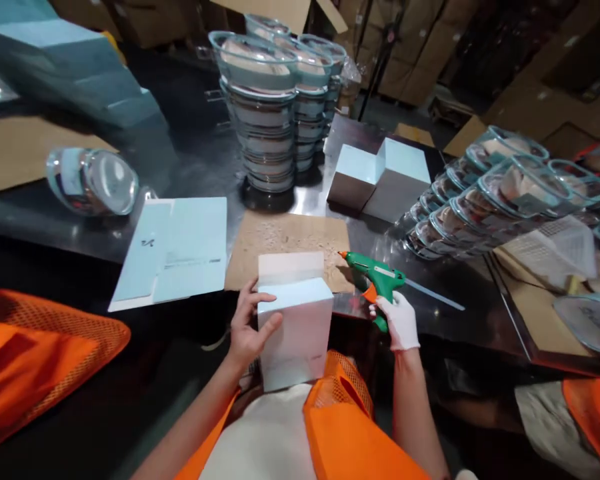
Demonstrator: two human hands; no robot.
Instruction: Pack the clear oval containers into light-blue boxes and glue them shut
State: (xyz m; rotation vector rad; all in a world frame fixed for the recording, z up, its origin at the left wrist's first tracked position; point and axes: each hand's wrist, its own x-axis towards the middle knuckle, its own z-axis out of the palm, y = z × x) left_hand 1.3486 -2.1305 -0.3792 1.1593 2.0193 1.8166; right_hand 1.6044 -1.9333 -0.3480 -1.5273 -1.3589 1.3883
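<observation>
A white carton (295,333) stands against my body at the table's front edge, its top flap (291,268) raised at the far side. My left hand (250,327) grips the carton's left side, thumb across the near face and fingers by the top edge. In a white glove, my right hand (396,319) is wrapped round the handle of a green glue gun (375,270) with an orange trigger. Its orange nozzle points left over a brown cardboard sheet (285,233), a little right of the carton. A glue stick (435,295) sticks out of the gun's back.
Flat white cartons (190,240) lie at the left, near a glass container (95,181). Stacked glass containers (265,127) rise behind the cardboard; more stacks (480,200) lean at the right in view. Two white boxes (380,180) stand between. Orange-vested people (40,360) flank me.
</observation>
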